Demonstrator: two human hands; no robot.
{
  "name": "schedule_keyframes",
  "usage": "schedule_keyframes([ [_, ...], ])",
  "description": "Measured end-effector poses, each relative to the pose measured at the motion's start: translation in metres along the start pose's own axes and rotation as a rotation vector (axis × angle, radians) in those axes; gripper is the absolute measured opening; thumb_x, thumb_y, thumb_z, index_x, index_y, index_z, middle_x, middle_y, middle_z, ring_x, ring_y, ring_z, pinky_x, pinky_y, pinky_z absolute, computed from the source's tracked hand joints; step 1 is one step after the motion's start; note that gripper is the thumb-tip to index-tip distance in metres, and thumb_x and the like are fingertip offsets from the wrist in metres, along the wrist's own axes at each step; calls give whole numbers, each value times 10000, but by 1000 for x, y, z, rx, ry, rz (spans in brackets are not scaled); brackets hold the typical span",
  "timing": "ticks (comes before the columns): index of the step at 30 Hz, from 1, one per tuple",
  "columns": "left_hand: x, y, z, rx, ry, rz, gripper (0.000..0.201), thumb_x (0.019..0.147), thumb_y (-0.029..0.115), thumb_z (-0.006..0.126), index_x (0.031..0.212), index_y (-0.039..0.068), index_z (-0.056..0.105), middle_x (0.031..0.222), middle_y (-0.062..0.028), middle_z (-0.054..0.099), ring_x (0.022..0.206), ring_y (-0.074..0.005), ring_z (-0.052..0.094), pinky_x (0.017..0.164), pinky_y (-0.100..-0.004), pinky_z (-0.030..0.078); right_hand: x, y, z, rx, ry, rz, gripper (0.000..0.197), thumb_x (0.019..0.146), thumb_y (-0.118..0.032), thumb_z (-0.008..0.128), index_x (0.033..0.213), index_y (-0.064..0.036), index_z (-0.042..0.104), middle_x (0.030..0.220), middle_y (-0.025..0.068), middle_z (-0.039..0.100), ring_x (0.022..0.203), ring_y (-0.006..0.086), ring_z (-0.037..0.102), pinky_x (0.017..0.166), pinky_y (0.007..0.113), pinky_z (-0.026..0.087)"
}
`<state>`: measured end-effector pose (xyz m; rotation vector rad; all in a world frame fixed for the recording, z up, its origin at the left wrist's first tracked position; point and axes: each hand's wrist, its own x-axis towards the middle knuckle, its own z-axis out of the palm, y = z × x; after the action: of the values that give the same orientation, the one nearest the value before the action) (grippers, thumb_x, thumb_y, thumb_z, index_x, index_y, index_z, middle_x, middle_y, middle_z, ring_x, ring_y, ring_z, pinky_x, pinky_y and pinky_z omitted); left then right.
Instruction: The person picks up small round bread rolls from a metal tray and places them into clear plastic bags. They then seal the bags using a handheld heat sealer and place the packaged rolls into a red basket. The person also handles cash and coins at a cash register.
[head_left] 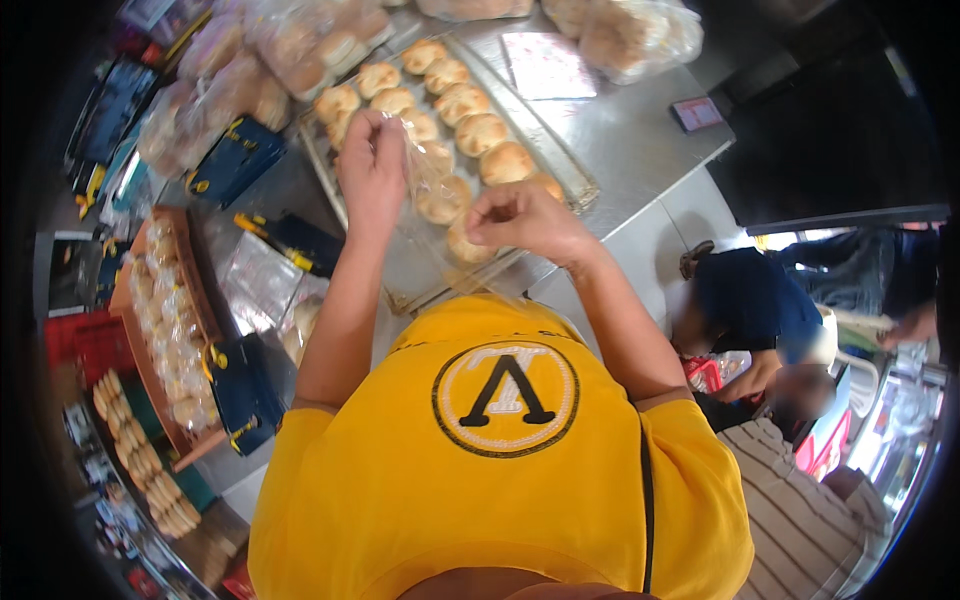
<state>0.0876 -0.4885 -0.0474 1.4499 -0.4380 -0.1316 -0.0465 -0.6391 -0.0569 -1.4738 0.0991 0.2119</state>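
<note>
Pinches clear plastic [428, 172] between thumb and fingers of the left hand [373, 170], above the left side of a tray [572, 185]. Curls the right hand [522, 220] over the near right side, thumb and fingers close together; cannot tell whether pinching plastic too. Has the plastic hanging between both hands, over rolls [481, 134] in rows. Shows a phone [697, 114] to the right on a metal table [655, 150], bagged bread [640, 42] beyond.

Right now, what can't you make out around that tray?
In the head view:
Whether the right hand grips the plastic: its curled fingers hide this.
The bun below that hand: partly hidden by it.
The bread at the top: cut off by the picture's edge.
The phone screen: too small to read.
</note>
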Motion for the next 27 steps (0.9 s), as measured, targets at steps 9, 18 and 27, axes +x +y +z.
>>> schedule_keyframes([
  [9,11,-13,-39,139,354,110,113,949,130,523,915,34,473,649,-13,507,511,-62,489,483,-235,469,-3,19,1,964,-79,-129,864,837,-727,405,1318,-12,463,1358,230,448,1204,353,491,941,449,447],
  [18,16,-23,-58,-5,413,141,85,934,92,524,981,65,458,722,-29,514,576,-97,506,458,-234,422,-11,45,2,707,116,-77,511,856,-70,622,1321,17,428,1234,236,546,1101,360,579,956,446,474],
  [27,19,-24,-68,-33,350,19,106,933,111,551,1002,30,541,814,-49,555,696,-126,545,588,-284,517,-4,69,15,852,437,-145,105,865,-38,627,939,32,605,882,139,635,770,207,648,741,338,565],
])
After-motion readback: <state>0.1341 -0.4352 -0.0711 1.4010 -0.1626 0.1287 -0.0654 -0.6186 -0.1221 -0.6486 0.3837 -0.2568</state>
